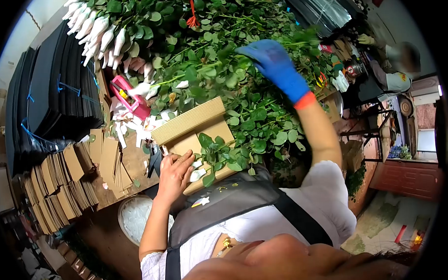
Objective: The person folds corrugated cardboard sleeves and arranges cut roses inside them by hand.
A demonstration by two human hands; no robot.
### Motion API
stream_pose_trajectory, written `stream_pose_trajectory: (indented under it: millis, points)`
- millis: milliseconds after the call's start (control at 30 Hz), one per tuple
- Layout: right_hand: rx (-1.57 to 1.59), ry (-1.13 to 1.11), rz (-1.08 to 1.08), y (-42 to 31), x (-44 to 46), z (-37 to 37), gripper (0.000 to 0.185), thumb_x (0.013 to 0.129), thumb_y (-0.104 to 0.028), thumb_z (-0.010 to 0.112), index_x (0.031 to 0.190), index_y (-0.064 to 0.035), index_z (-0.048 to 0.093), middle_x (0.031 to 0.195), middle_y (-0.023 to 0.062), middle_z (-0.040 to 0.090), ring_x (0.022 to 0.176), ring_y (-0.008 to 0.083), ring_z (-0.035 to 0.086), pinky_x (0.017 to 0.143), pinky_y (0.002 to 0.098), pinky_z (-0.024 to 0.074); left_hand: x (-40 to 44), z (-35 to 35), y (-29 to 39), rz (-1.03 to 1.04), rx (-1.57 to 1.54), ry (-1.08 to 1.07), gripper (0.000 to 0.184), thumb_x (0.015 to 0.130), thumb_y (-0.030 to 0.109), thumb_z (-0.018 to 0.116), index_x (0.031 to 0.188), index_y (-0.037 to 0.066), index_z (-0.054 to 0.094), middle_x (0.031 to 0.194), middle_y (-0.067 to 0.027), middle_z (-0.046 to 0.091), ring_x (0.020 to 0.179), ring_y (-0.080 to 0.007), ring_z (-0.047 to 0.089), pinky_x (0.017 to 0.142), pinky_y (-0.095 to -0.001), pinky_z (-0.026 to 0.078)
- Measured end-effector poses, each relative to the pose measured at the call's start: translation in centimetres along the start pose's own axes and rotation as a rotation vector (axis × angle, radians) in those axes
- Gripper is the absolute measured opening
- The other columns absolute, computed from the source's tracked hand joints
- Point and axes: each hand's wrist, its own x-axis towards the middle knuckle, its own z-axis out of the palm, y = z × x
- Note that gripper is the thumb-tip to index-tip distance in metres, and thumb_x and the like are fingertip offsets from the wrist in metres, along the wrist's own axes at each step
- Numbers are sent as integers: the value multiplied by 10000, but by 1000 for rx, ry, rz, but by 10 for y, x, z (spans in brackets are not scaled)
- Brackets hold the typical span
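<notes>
My left hand [176, 174], bare, lies over the left edge of a folded corrugated cardboard sheet [189, 122], its fingers apart. White-netted rose heads [197, 175] and a leafy sprig [215, 152] rest on the cardboard beside it. Up and to the right, my right hand [269, 62] wears a blue glove and is slightly blurred. Its fingers are closed round a leafy green rose stem [202, 70], which runs left to a white-netted head [142, 89]. Beneath this hand spreads a thick layer of rose leaves [262, 116].
Netted roses [99, 33] are piled at the upper left, above a pink tool [129, 99]. Black sheets [49, 92] and cardboard pieces [62, 182] stand at the left. A white-lined bin [136, 219] is below the table. Another person [396, 67] is at the far right.
</notes>
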Motion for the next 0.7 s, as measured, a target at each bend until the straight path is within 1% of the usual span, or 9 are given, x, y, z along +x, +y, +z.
stream_pose_trajectory:
  millis: [100, 200, 267, 333, 400, 500, 533, 600, 700]
  points:
    - [61, -18, -24, -42, -19, -67, 422, 811, -80, 686, 1198, -242, 648, 893, 50, 669, 852, 285, 653, 729, 424, 528, -5, 10, -12, 23, -117, 54, 446, 863, 104, 732, 1296, 61, 631, 1215, -98, 697, 1092, -265, 627, 1027, -376, 466]
    - [173, -261, 10, -51, -56, -78, 422, 803, -74, 685, 1195, -228, 663, 916, 48, 676, 861, 282, 655, 734, 426, 525, -22, 45, -28, -416, -672, 160, 649, 827, 76, 769, 1421, 73, 509, 1184, -115, 692, 1062, -222, 636, 940, -336, 512]
    - [157, -461, 83, -53, -96, -53, 474, 777, -25, 679, 1215, -206, 670, 963, 52, 691, 889, 290, 665, 769, 423, 535, -9, 22, -13, -335, -634, 148, 877, 800, 27, 804, 1529, 97, 321, 1283, -170, 641, 1137, -224, 632, 958, -343, 513]
    - [64, -430, 101, -53, -129, -26, 451, 793, -59, 647, 1202, -246, 672, 884, 49, 647, 858, 289, 652, 722, 435, 519, -11, 35, -23, -219, -750, 238, 919, 795, -2, 797, 1546, 112, 279, 1331, -193, 612, 1160, -247, 636, 971, -368, 515]
    - [-49, -546, 153, -55, -138, -17, 404, 811, -65, 626, 1158, -265, 681, 876, 52, 652, 847, 287, 660, 703, 428, 521, -11, 34, -20, -277, -822, 238, 948, 805, -20, 784, 1571, 127, 245, 1395, -206, 570, 1235, -295, 609, 1017, -410, 502]
    - [-155, -817, 273, -62, -125, -15, 246, 917, -77, 584, 1090, -218, 685, 960, 79, 687, 938, 279, 703, 775, 412, 570, -10, 31, -25, -189, -673, 211, 866, 792, 14, 815, 1533, 105, 377, 1387, -177, 590, 1241, -261, 607, 1033, -384, 493]
    - [-172, -848, 291, -64, -125, -12, 236, 922, -81, 588, 1093, -213, 684, 968, 84, 689, 947, 279, 704, 784, 409, 573, -8, 27, -22, -225, -617, 204, 708, 788, 33, 819, 1432, 95, 531, 1372, -158, 607, 1213, -249, 625, 1013, -362, 508]
    - [-206, -905, 314, -66, -124, -5, 219, 931, -88, 596, 1098, -201, 681, 985, 94, 691, 963, 279, 707, 800, 403, 579, -6, 21, -29, -95, -394, 113, 573, 793, 45, 809, 1334, 84, 626, 1352, -154, 619, 1180, -252, 642, 980, -348, 530]
    - [-109, -874, 401, -74, -129, -2, 274, 853, -189, 713, 1126, -210, 693, 1003, 87, 698, 996, 274, 695, 841, 424, 564, -1, 16, -16, -144, -443, 96, 456, 814, 29, 779, 1252, 57, 655, 1320, -150, 609, 1134, -248, 656, 926, -336, 553]
